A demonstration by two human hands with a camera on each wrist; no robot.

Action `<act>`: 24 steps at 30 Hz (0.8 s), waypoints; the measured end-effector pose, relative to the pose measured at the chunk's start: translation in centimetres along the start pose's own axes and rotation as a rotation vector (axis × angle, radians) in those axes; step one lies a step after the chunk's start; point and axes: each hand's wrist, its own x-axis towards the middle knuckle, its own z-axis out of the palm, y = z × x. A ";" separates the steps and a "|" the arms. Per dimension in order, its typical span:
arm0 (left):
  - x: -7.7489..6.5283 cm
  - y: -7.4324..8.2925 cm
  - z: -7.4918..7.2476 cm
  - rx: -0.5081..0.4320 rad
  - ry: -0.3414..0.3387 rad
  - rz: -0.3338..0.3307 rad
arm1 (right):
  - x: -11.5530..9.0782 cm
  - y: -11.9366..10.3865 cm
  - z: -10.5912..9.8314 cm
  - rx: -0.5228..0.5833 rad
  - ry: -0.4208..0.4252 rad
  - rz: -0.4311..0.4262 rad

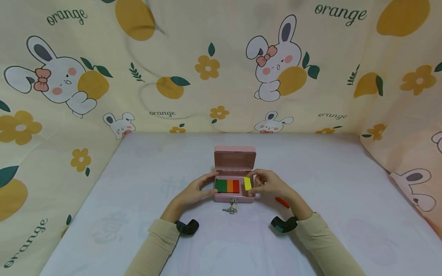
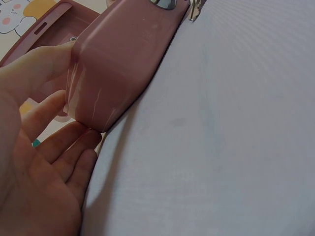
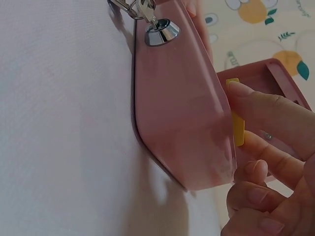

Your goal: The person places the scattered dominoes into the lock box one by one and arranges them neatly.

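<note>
A small pink metal cash box stands on the table with its lid raised at the back. Flat green, orange and red blocks lie side by side in its left and middle part. My left hand holds the box's left side, thumb at the rim and fingers against the outer wall. At the right end, my right hand pinches a yellow block between thumb and index finger, partly below the rim in the right wrist view.
Keys hang from the lock on the box's front. A red stick-like piece lies on the white table beside my right wrist. Patterned cloth with rabbits and oranges rises behind and at both sides.
</note>
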 end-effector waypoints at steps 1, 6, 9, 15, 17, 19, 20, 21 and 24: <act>0.0 0.0 0.0 -0.003 -0.001 -0.001 | 0.0 0.0 0.0 -0.001 -0.002 -0.003; 0.0 0.0 0.0 -0.007 -0.003 -0.006 | 0.0 0.0 0.1 0.011 -0.012 -0.031; 0.0 0.1 0.1 -0.013 -0.003 -0.012 | 0.0 0.1 0.2 0.011 -0.011 -0.040; -0.1 0.2 0.1 -0.026 -0.001 -0.005 | 0.0 0.0 0.5 -0.006 0.008 -0.049; -0.1 0.2 0.1 -0.028 -0.004 0.001 | 0.0 -0.2 0.6 -0.010 0.009 -0.044; -0.1 0.3 0.1 -0.032 -0.006 0.006 | -0.1 -0.3 0.7 -0.009 0.011 -0.031; -0.1 0.3 0.1 -0.033 -0.007 0.008 | -0.1 -0.4 0.8 -0.012 0.011 -0.026; -0.1 0.3 0.1 -0.033 -0.007 0.010 | -0.1 -0.4 0.8 -0.020 0.014 -0.024; -0.1 0.3 0.0 -0.030 -0.007 0.014 | 0.0 -0.4 1.0 -0.040 0.022 -0.018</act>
